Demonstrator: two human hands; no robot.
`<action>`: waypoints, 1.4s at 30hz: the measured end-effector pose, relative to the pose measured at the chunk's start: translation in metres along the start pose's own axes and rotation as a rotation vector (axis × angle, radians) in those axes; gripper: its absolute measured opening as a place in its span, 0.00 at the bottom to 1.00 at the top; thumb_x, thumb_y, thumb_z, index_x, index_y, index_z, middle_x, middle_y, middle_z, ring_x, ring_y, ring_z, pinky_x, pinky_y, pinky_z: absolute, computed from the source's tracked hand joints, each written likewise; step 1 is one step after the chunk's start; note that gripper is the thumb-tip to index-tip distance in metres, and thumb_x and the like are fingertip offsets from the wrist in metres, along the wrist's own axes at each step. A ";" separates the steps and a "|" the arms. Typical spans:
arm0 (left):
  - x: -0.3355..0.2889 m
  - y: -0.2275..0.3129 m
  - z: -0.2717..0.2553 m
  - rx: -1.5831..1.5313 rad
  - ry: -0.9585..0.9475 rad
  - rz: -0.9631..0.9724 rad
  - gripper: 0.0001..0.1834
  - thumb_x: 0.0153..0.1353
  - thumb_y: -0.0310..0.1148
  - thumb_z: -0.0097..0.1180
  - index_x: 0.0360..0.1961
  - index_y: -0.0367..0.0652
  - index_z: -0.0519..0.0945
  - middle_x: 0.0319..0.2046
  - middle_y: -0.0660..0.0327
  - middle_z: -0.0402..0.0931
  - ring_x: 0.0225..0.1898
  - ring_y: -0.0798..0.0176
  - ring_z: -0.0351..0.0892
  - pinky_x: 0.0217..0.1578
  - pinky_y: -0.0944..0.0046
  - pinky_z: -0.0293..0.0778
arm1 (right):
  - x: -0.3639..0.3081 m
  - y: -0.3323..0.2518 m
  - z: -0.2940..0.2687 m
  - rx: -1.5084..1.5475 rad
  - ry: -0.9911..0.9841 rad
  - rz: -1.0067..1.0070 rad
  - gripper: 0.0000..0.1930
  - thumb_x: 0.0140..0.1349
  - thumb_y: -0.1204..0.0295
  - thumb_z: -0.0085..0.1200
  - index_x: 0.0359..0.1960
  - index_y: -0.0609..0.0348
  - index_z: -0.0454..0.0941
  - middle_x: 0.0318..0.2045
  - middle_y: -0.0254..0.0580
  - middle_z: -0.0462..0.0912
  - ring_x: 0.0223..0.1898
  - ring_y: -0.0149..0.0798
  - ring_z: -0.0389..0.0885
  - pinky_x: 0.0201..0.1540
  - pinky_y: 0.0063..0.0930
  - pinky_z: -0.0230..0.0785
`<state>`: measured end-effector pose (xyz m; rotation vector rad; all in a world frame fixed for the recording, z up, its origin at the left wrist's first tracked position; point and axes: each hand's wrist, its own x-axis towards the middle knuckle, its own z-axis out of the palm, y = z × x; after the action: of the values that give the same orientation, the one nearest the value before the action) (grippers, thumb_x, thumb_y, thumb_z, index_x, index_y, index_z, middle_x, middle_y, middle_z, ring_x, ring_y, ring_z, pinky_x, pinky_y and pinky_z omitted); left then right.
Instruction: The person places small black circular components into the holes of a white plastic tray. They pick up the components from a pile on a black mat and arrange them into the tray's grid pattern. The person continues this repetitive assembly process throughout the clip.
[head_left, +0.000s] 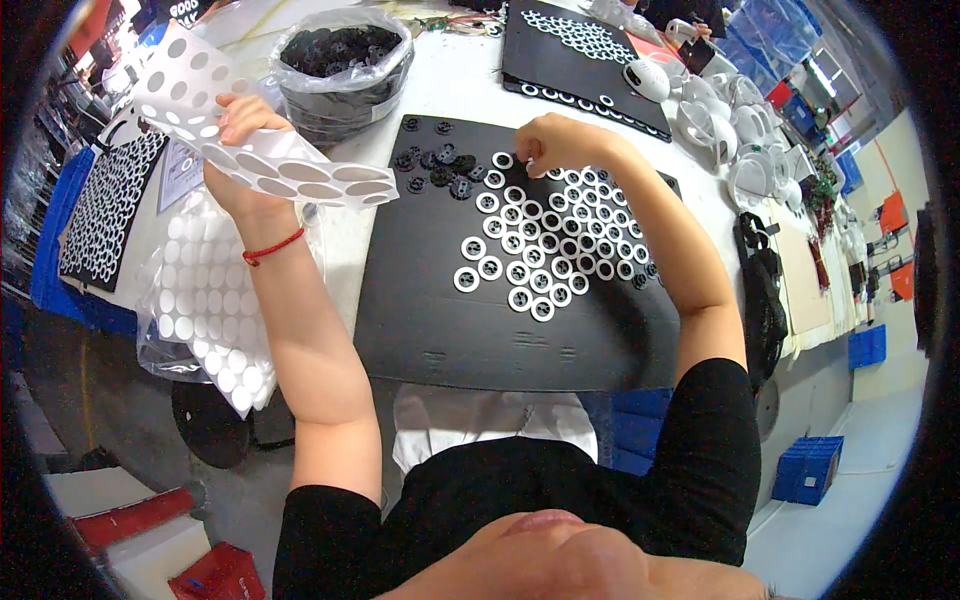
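My left hand (252,122) is raised at the left, its fingers closed on a long curling strip of round stickers (290,172), pale backing with grey discs. Over the far part of a black board (440,340), my right hand (562,142) is closed with fingertips bent down; what they pinch is hidden. Just left of those fingertips lies a white ring (502,160). Many small black round parts topped with white rings (514,241) spread below and to the right of that hand. Bare black round parts (447,158) form a loose pile at the board's upper left.
A lined tub of black parts (340,85) stands beyond my left hand. Sheets of white discs (205,265) lie under my left forearm. Another ring-covered black board (575,50) is at the back, with white cup-shaped shells (705,125) at the right. Blue crates (808,470) stand on the floor.
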<state>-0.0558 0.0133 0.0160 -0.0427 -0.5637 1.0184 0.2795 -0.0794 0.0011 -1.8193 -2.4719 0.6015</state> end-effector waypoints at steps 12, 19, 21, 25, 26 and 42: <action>0.000 0.003 -0.001 -0.024 -0.013 -0.033 0.09 0.49 0.21 0.49 0.34 0.32 0.70 0.20 0.62 0.65 0.19 0.70 0.67 0.22 0.74 0.71 | 0.019 -0.011 0.010 -0.010 0.040 -0.104 0.12 0.46 0.75 0.56 0.36 0.60 0.75 0.24 0.44 0.78 0.28 0.40 0.77 0.32 0.31 0.68; 0.000 0.004 -0.002 -0.038 0.000 -0.036 0.08 0.50 0.23 0.49 0.34 0.34 0.70 0.20 0.63 0.66 0.19 0.71 0.67 0.23 0.76 0.70 | 0.017 -0.015 -0.012 -0.025 0.064 -0.070 0.10 0.47 0.77 0.53 0.33 0.60 0.76 0.22 0.42 0.77 0.25 0.37 0.76 0.29 0.29 0.67; 0.001 0.008 -0.004 -0.025 0.001 -0.044 0.08 0.51 0.24 0.49 0.33 0.34 0.71 0.20 0.64 0.66 0.19 0.71 0.67 0.24 0.76 0.70 | 0.023 -0.025 -0.019 -0.045 0.175 -0.101 0.09 0.48 0.77 0.52 0.34 0.60 0.76 0.21 0.42 0.77 0.24 0.36 0.75 0.29 0.29 0.67; 0.001 0.005 -0.005 -0.020 0.027 -0.040 0.07 0.51 0.26 0.50 0.32 0.35 0.72 0.20 0.64 0.66 0.20 0.72 0.67 0.24 0.76 0.70 | 0.029 -0.025 -0.019 -0.025 0.092 -0.145 0.06 0.49 0.76 0.50 0.30 0.61 0.76 0.23 0.41 0.78 0.25 0.37 0.76 0.31 0.28 0.68; 0.001 0.007 -0.005 -0.006 0.032 -0.044 0.07 0.51 0.26 0.50 0.32 0.35 0.72 0.20 0.64 0.67 0.20 0.72 0.67 0.24 0.77 0.70 | 0.028 -0.023 -0.015 -0.061 0.043 -0.159 0.05 0.48 0.76 0.52 0.27 0.62 0.76 0.23 0.41 0.78 0.26 0.38 0.76 0.31 0.28 0.68; 0.002 0.008 -0.004 -0.008 0.042 -0.063 0.07 0.49 0.23 0.48 0.32 0.35 0.71 0.19 0.64 0.66 0.19 0.72 0.66 0.24 0.76 0.69 | -0.044 -0.008 0.013 0.102 0.090 0.088 0.06 0.46 0.78 0.58 0.27 0.63 0.75 0.21 0.41 0.77 0.25 0.33 0.75 0.31 0.27 0.67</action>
<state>-0.0590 0.0200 0.0107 -0.0528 -0.5282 0.9514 0.2832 -0.1259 0.0010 -1.8816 -2.2710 0.6221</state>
